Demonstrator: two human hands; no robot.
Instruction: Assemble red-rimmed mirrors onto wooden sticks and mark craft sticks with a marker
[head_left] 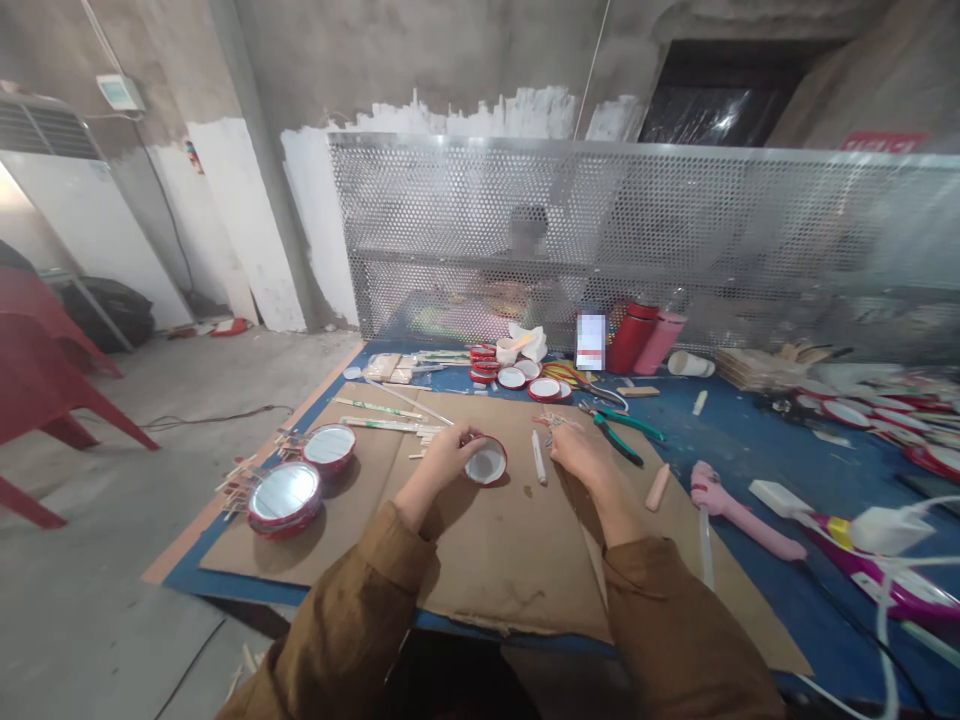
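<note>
My left hand (444,455) grips a small round red-rimmed drum (487,463) by its left edge; it rests on the brown cardboard sheet (480,550). My right hand (579,450) lies to the right on the cardboard, fingertips pinched around thin sticks (553,421); what exactly they hold is too small to tell. A white glue stick (538,458) lies between the two hands. Brown sleeves cover both forearms.
Two larger red drums (285,497) (329,447) sit at the cardboard's left. Green-handled pliers (619,432), a pink glue gun (739,513), small red drums (513,377), red and pink bottles (632,338) and a perforated metal screen (600,240) lie beyond. Red chairs (37,390) stand left.
</note>
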